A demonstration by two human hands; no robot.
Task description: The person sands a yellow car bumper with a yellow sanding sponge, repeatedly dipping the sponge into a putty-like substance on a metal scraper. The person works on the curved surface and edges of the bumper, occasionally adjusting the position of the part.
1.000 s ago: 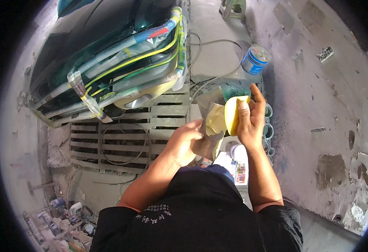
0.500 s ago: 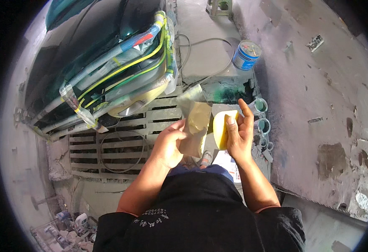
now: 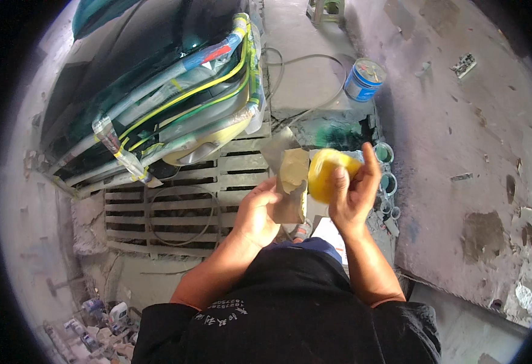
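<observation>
In my left hand (image 3: 257, 213), fingers and thumb grip a thin grey-brown mixing plate (image 3: 289, 209). Beige putty (image 3: 294, 170) lies on the plate's face, and some coats its right edge. My right hand (image 3: 355, 197) pinches a yellow putty spreader (image 3: 323, 183) between thumb and fingers, with the index finger pointing up. The spreader is slightly blurred, just right of the plate; whether they touch I cannot tell. Both things are held in front of my waist, above the floor.
A dark green car body (image 3: 156, 57) with taped, masked edges stands at the left, beside a slatted floor grate (image 3: 184, 219). A blue can (image 3: 364, 82) sits at the upper right. Several cups (image 3: 388, 183) line the wall's foot. A hose (image 3: 314, 57) crosses the floor; a stool (image 3: 325, 11) stands beyond.
The yellow spreader has turned in my right hand, so more of its broad face shows. My left hand keeps hold of the plate. The whole view has shifted slightly.
</observation>
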